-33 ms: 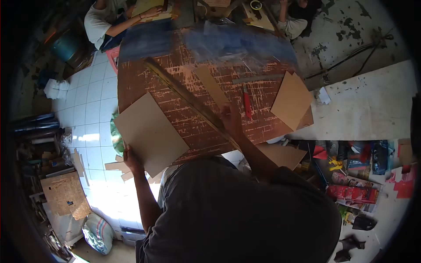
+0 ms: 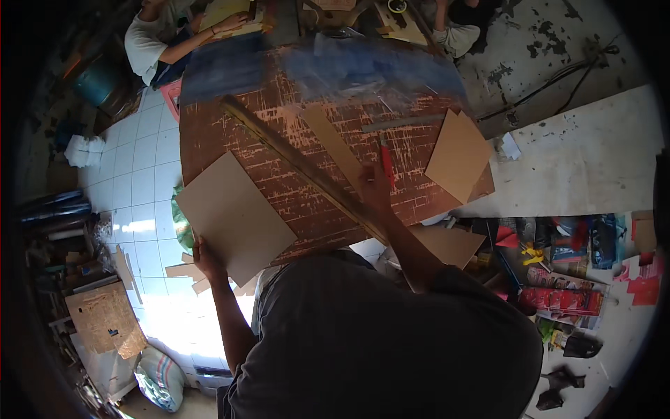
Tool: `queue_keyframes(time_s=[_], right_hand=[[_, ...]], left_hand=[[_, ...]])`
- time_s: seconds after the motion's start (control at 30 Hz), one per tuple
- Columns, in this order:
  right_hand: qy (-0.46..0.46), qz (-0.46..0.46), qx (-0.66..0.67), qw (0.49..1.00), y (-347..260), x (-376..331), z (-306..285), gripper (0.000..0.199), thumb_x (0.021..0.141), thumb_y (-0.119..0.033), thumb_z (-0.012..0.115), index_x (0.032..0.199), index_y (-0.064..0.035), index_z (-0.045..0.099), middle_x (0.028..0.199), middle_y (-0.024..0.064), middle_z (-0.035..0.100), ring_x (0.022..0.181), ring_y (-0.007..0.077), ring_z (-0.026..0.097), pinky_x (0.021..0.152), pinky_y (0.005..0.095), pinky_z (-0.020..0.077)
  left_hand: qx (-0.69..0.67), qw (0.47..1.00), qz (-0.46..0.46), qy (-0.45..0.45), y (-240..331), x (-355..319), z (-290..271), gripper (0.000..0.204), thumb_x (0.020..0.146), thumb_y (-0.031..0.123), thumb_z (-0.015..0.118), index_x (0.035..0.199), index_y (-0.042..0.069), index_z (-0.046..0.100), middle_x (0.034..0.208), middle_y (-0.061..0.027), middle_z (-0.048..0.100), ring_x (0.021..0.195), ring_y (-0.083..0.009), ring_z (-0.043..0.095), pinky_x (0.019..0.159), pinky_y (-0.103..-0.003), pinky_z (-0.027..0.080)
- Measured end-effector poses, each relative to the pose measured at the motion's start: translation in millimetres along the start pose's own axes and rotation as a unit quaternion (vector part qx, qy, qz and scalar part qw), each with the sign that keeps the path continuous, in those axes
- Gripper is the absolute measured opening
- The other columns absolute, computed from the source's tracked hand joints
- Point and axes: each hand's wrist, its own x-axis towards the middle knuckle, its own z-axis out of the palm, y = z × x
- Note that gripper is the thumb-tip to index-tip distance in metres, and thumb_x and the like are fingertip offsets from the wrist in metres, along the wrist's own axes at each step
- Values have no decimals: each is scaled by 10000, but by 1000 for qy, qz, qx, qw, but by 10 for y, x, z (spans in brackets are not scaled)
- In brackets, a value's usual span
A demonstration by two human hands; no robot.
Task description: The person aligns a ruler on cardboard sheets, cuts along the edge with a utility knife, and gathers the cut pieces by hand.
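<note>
Gripping the cardboard sheet (image 2: 234, 215) by its near corner, left hand (image 2: 204, 253) fingers closed on the edge, sheet lying on the scratched brown table (image 2: 279, 133). Better keeping it flat. Rightward, right hand (image 2: 372, 183) wrapping the red cutter (image 2: 386, 164) beside the long ruler (image 2: 300, 164).

The scratched brown table (image 2: 293, 188) bears cardboard sheets (image 2: 234, 213), a long ruler (image 2: 293, 157).

A cluttered workshop: scarred worktable (image 2: 293, 188), cardboard offcuts (image 2: 457, 153), scraps littering the tiled floor (image 2: 132, 181).
</note>
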Motion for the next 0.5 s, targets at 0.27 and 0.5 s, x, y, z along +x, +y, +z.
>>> queue_keyframes(time_s=[0.27,0.5], right_hand=[[302,251,-197,898,1792,87,-2454,622,775,-310,738,1222,66,525,1080,282,662,1014,411,655,891,460,512],[259,391,-289,834,2200,203,-2986,947,714,-540,780,1309,115,442,1196,338,608,1137,454,604,983,475,481]], left_hand=[[-27,999,17,43,48,111,537,247,1018,222,533,1099,3,612,981,-80,658,837,-166,602,710,-320,498],[126,990,53,-16,10,248,502,455,979,174,558,1376,-45,520,1244,-173,632,1072,-241,607,932,-338,470]])
